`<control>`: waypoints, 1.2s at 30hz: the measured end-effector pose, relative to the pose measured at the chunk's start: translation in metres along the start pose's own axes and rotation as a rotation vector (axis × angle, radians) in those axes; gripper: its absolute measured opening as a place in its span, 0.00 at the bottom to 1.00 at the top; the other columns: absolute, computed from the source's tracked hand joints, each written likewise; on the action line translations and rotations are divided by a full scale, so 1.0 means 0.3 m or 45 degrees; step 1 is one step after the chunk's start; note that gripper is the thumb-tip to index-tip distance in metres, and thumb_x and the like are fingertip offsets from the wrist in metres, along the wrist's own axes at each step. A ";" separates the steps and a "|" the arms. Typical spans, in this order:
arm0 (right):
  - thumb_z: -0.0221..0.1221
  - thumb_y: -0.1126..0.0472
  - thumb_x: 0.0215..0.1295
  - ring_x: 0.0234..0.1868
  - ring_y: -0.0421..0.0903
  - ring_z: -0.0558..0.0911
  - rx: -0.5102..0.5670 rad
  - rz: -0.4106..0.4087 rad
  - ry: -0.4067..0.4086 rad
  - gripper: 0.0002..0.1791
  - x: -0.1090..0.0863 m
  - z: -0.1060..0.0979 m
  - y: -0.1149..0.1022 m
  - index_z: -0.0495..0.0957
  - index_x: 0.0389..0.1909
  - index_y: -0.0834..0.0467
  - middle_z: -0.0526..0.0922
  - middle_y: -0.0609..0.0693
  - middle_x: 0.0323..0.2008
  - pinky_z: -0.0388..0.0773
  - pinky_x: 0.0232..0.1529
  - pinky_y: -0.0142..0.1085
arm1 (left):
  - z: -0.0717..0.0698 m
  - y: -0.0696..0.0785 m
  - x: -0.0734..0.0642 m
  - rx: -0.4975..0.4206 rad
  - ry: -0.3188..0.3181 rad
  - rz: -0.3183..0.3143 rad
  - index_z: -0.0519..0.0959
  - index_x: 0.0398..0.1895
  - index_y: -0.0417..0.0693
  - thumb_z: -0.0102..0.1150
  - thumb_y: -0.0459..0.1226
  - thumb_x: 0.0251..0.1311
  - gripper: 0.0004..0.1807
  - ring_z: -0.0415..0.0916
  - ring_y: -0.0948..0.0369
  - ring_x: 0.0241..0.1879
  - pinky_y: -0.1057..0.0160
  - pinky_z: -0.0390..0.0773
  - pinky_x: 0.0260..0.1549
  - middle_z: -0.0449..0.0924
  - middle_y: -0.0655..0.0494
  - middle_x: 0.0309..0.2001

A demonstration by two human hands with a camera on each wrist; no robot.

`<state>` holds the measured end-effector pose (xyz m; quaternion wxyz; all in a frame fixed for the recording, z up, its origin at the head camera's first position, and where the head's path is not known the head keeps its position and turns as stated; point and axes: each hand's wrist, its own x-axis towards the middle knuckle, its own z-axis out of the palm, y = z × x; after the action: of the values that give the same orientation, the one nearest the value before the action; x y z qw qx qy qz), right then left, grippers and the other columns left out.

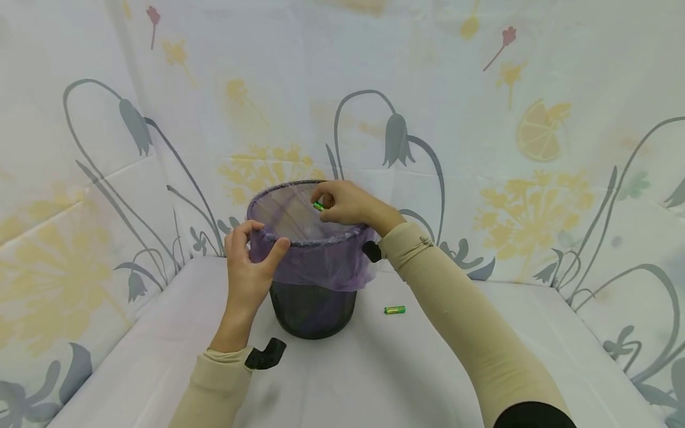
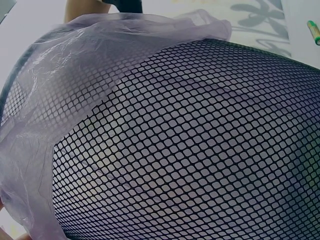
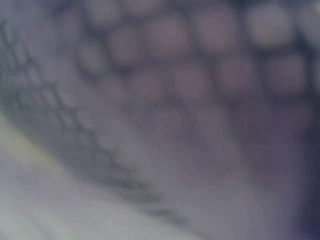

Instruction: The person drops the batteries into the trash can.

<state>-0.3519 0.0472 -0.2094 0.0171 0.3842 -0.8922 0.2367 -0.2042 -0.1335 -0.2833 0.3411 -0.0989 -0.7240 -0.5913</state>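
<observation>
A black mesh wastebasket (image 1: 313,312) stands upright, lined with a thin purple plastic bag (image 1: 326,261) folded down over its rim. My left hand (image 1: 248,273) grips the near left of the rim, thumb and fingers pinching the bag's edge there. Over the basket's opening, my right hand (image 1: 345,205) pinches a small green battery (image 1: 319,206) between thumb and fingers. The left wrist view is filled by the basket's mesh (image 2: 190,135) and the bag's overhang (image 2: 65,65). Blurred mesh (image 3: 170,35) close up takes most of the right wrist view.
Another green battery (image 1: 395,310) lies on the white-covered table (image 1: 332,380), right of the basket. Behind stands a white backdrop (image 1: 299,71) printed with grey and yellow flowers. Black wrist mounts (image 1: 266,354) sit at both wrists.
</observation>
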 end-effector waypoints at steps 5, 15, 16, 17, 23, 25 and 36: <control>0.61 0.61 0.59 0.31 0.45 0.76 -0.007 0.004 0.009 0.22 0.002 0.002 0.003 0.75 0.55 0.58 0.78 0.49 0.33 0.73 0.39 0.38 | 0.001 -0.001 -0.001 -0.001 -0.004 0.001 0.67 0.52 0.37 0.65 0.32 0.56 0.23 0.54 0.58 0.51 0.56 0.61 0.43 0.56 0.46 0.51; 0.64 0.57 0.58 0.31 0.46 0.78 -0.013 0.013 0.010 0.22 -0.003 0.001 0.002 0.75 0.54 0.58 0.80 0.50 0.33 0.75 0.37 0.38 | 0.001 0.002 0.001 0.010 -0.017 -0.018 0.67 0.53 0.38 0.65 0.33 0.56 0.23 0.55 0.55 0.52 0.57 0.60 0.44 0.56 0.46 0.52; 0.64 0.57 0.58 0.32 0.46 0.78 -0.009 0.011 0.013 0.22 -0.004 0.001 0.002 0.75 0.54 0.58 0.80 0.50 0.34 0.75 0.37 0.38 | 0.001 0.001 0.001 0.012 -0.015 -0.016 0.67 0.53 0.38 0.65 0.33 0.56 0.23 0.54 0.55 0.53 0.57 0.59 0.44 0.56 0.46 0.52; 0.64 0.57 0.58 0.32 0.46 0.78 -0.007 0.008 0.017 0.22 -0.004 0.001 0.002 0.75 0.54 0.58 0.80 0.50 0.34 0.75 0.38 0.38 | 0.001 0.001 0.001 0.015 -0.012 -0.014 0.67 0.52 0.37 0.65 0.32 0.56 0.23 0.54 0.55 0.53 0.56 0.58 0.45 0.56 0.46 0.52; 0.64 0.55 0.60 0.34 0.45 0.77 0.030 -0.057 0.112 0.20 -0.028 -0.018 0.006 0.77 0.51 0.58 0.79 0.49 0.34 0.74 0.39 0.37 | 0.000 0.001 -0.005 0.019 -0.010 -0.015 0.67 0.52 0.37 0.65 0.32 0.56 0.23 0.54 0.56 0.52 0.57 0.57 0.45 0.56 0.47 0.50; 0.64 0.55 0.60 0.33 0.44 0.77 0.059 -0.076 0.166 0.18 -0.052 -0.035 0.011 0.77 0.50 0.57 0.78 0.49 0.34 0.74 0.38 0.37 | 0.000 0.002 -0.007 0.018 -0.010 -0.020 0.67 0.52 0.37 0.65 0.32 0.56 0.23 0.54 0.56 0.52 0.57 0.58 0.44 0.56 0.48 0.50; 0.65 0.56 0.58 0.37 0.44 0.76 0.161 -0.067 0.395 0.18 -0.232 -0.119 0.116 0.78 0.48 0.58 0.78 0.50 0.37 0.73 0.43 0.39 | 0.000 0.002 -0.003 0.014 -0.005 -0.011 0.67 0.52 0.37 0.65 0.32 0.55 0.23 0.55 0.56 0.51 0.56 0.60 0.43 0.56 0.46 0.50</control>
<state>-0.3324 0.1306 -0.2069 0.1366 0.3665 -0.8518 0.3484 -0.2033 -0.1331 -0.2833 0.3378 -0.0951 -0.7283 -0.5886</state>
